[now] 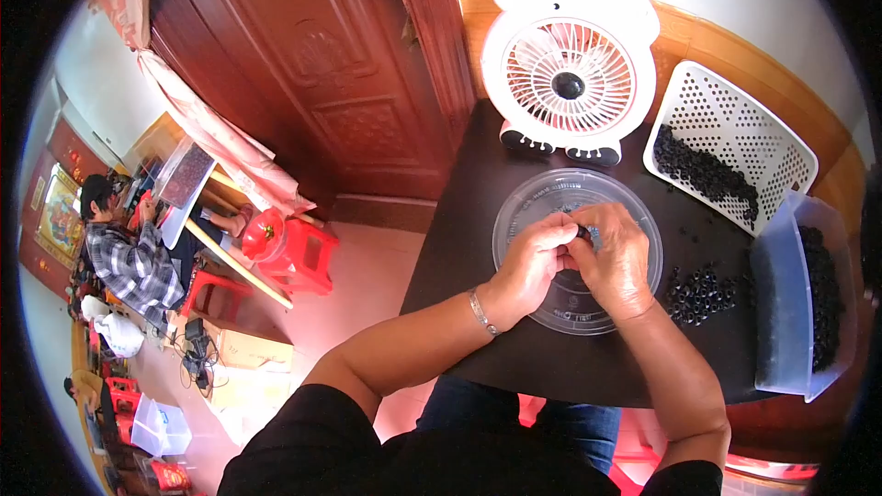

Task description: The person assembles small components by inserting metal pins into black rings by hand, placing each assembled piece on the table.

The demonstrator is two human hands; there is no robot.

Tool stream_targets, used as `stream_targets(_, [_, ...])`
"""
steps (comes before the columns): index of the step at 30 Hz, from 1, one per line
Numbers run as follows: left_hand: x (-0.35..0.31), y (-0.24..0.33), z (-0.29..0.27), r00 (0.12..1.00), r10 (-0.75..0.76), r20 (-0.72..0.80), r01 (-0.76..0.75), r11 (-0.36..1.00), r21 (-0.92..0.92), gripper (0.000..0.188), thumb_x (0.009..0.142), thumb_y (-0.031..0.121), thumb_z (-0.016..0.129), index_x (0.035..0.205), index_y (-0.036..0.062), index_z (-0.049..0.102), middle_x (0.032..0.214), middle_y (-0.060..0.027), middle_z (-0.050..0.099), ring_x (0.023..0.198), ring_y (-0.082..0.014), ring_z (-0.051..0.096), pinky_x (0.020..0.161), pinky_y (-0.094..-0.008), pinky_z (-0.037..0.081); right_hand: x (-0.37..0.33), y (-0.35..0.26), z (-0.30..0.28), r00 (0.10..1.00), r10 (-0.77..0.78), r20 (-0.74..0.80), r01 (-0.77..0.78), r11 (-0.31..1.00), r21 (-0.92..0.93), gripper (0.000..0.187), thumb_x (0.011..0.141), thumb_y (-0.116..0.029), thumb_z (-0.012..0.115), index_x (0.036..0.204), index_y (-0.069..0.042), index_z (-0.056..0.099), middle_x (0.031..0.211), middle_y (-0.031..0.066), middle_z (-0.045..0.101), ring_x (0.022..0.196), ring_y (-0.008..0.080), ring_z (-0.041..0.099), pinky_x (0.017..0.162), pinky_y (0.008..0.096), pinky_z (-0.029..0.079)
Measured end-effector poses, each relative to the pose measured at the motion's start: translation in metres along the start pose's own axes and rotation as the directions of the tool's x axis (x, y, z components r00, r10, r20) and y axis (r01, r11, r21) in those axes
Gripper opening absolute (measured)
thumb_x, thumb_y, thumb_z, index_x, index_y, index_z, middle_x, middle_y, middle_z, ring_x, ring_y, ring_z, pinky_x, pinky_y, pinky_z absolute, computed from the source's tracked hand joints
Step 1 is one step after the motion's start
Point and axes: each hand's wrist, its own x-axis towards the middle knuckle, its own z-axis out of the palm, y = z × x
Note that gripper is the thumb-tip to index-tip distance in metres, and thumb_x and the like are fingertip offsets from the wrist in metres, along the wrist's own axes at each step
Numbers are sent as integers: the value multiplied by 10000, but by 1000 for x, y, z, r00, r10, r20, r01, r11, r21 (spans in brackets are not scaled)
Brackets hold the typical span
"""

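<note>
Both hands meet above a clear round plastic lid (634, 289) on the dark table. My left hand (533, 262), with a bracelet at its wrist, has its thumb and fingers closed in a pinch. My right hand (616, 253) is also closed, its fingertips touching the left ones. Between the fingertips shows a small black part (583, 232), partly covered; its exact kind is too small to tell. Some tiny bluish pieces lie in the lid beneath the hands. Right of the lid is a loose pile of small shiny black ring-like pieces (703, 297).
A white fan (568, 83) with animal ears stands at the table's back. To its right, a white perforated basket (735, 115) holds black pieces, and a translucent bin (781, 303) holds more. Leftward are a red stool (308, 257) and a person (133, 253) seated at another table.
</note>
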Motion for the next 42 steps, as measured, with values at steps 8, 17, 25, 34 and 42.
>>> stream_targets(8, [0,-1,4,998,65,12,-65,998,-4,180,924,205,494,988,57,572,905,-40,598,851,-144,579,795,-308,450,4,2,-10,999,-24,32,23,999,25,239,651,-51,722,858,-77,604,828,90,643,776,294,623,687,386,501])
stream_targets(17, [-2,11,2,993,99,-71,-81,972,221,188,929,209,494,986,51,578,864,-74,624,764,-174,610,698,-286,471,42,82,-179,666,-116,-736,-309,856,-415,221,791,-102,711,1002,-48,672,974,82,677,891,212,636,835,329,490])
stream_targets(25, [0,12,1,994,88,-71,-69,971,230,158,927,207,506,937,65,574,842,-63,623,748,-165,609,681,-278,470,36,109,-175,797,-90,-597,-312,786,-534,168,805,-116,665,951,-34,678,990,123,662,961,280,608,887,364,454])
stream_targets(34, [3,12,1,998,38,-53,-22,963,268,158,925,215,505,926,72,571,827,-56,621,736,-164,610,677,-274,471,15,150,-76,990,83,114,-21,887,-461,225,810,-2,518,1004,-4,632,1065,148,606,993,338,569,887,404,457])
stream_targets(42, [1,15,0,998,26,-56,-9,959,284,179,919,237,514,928,69,574,819,-57,619,734,-164,607,680,-276,468,11,153,-79,904,313,292,-114,834,-541,167,784,-3,530,860,-29,677,984,176,619,909,353,602,813,422,479])
